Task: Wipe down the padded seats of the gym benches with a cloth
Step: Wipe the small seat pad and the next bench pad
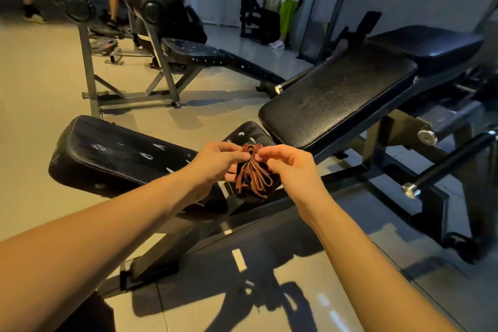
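A dark cloth with brown edging (pixel 253 174) hangs bunched in mid-air between my hands. My left hand (pixel 215 162) pinches its top from the left and my right hand (pixel 292 167) pinches it from the right. Just beyond and below the cloth lies a worn black padded bench seat (pixel 118 156) with torn patches. To the right rises a larger black padded bench (pixel 339 100), tilted, with a second pad (pixel 428 46) behind it.
The bench frames and a chrome-capped bar (pixel 452 162) cross the tiled floor on the right. Another worn bench (pixel 199 52) and a barbell rack (pixel 89 43) stand at the back left. A person in green shorts (pixel 288 0) stands by the far wall.
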